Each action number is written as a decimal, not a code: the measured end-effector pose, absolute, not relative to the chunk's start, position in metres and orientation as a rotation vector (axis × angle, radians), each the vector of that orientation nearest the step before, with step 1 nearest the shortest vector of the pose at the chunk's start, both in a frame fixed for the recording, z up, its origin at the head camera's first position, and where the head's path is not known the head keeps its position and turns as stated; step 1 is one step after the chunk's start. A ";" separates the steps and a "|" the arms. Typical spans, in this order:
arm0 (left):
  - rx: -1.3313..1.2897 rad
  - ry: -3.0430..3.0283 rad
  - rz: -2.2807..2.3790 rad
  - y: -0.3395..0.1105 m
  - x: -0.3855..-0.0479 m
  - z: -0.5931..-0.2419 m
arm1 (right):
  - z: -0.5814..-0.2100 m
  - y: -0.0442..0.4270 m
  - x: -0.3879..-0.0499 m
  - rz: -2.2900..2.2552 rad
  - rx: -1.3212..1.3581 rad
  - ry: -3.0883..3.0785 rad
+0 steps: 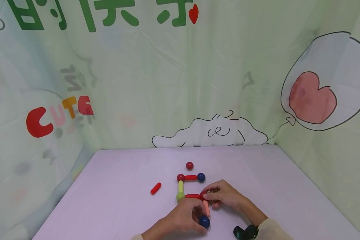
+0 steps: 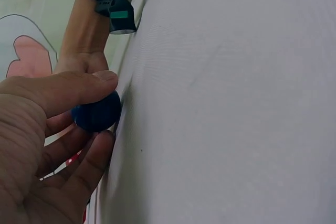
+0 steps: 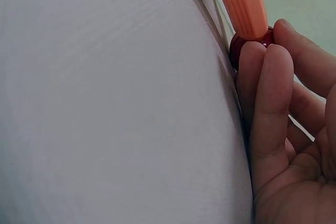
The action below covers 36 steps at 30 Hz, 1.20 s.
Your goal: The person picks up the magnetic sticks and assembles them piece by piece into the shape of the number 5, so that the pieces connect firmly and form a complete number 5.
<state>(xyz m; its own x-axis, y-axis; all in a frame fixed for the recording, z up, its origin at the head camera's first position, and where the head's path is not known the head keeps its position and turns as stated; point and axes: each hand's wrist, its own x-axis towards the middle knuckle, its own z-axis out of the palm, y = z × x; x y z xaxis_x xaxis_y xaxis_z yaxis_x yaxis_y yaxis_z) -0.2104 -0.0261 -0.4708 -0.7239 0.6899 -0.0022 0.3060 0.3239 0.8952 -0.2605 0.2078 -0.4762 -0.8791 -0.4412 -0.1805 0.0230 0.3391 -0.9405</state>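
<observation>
My left hand (image 1: 183, 215) pinches a dark blue ball (image 1: 204, 222) between thumb and fingers at the near end of the figure. In the left wrist view, the thumb lies over this blue ball (image 2: 97, 114). Just beyond, my right hand (image 1: 226, 196) grips a red ball (image 3: 238, 53) with its fingertips. An orange-pink rod (image 1: 206, 208) runs from that red ball toward the blue one; whether it touches the blue ball I cannot tell. A red rod (image 1: 193, 196) links the held red ball to a yellow-green ball (image 1: 180, 196), partly behind my left hand.
From the yellow-green ball a yellow-green rod (image 1: 181, 186) leads to another red ball (image 1: 180, 177), then a red rod (image 1: 191, 177) to a second blue ball (image 1: 201, 177). A loose red ball (image 1: 190, 165) lies beyond, a loose red rod (image 1: 156, 188) to the left, on the pale table (image 1: 117, 200).
</observation>
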 end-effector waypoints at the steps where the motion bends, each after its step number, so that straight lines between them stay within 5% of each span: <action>1: 0.890 2.219 1.362 -0.026 -0.210 -0.471 | -0.476 0.208 -0.261 -1.559 -0.368 2.203; 23: 0.954 2.311 1.332 -0.018 -0.204 -0.467 | -0.475 0.208 -0.257 -1.575 -0.328 2.217; 36: 0.806 2.601 1.382 -0.074 -0.224 -0.458 | -0.477 0.208 -0.261 -1.568 -0.304 2.223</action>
<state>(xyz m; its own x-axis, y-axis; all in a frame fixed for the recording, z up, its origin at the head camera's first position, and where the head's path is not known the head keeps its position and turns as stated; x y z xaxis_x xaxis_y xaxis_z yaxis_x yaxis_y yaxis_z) -0.2242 -0.0738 -0.4584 -0.8572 0.4882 0.1639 0.4091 0.4521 0.7926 -0.2612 0.2077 -0.4772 -0.8956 -0.3986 -0.1975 0.0524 0.3463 -0.9366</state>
